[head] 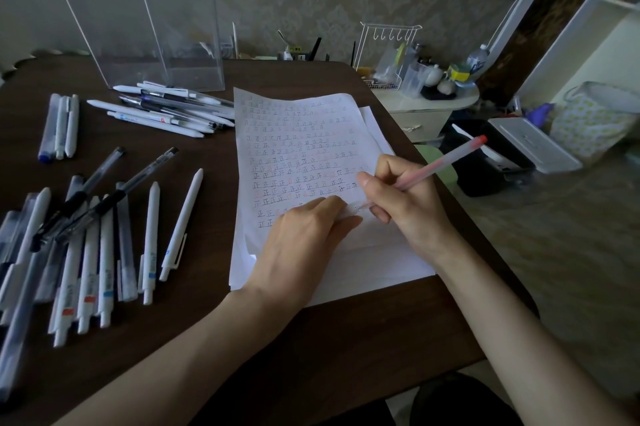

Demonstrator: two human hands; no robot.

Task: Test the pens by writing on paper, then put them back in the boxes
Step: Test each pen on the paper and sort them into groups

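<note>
Dark table (346, 339), white wire rack (385, 82), water bottle (478, 60), white side cabinet (426, 115), patterned basket (588, 124)

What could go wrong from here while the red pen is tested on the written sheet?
The left hand lies flat on the white handwritten paper sheet right beside the tip of the translucent red-capped pen, so fresh ink might smudge. Loose white and black pens lie in separate heaps on the dark table; tested and untested could get mixed.
</note>
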